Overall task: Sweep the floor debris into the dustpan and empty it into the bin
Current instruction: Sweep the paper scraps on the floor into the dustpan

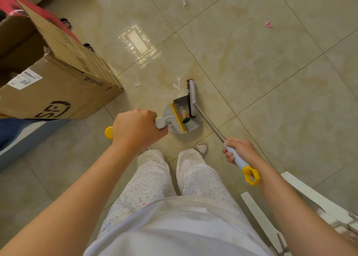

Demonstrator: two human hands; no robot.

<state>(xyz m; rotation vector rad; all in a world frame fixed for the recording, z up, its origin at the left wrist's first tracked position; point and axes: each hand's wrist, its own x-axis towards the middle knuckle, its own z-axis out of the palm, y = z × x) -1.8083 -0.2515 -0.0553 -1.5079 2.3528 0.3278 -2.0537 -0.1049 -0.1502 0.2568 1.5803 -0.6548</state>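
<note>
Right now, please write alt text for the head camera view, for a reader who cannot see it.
Seen from above, a person's left hand grips a grey dustpan on the tiled floor while the right hand holds a broom at its mouth. Paper scraps lie in the pan and beyond it; an open cardboard box stands at left.

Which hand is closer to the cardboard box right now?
Left. The left hand grips the dustpan handle just right of the cardboard box; the right hand holds the broom handle farther away, on the dustpan's far side.
</note>
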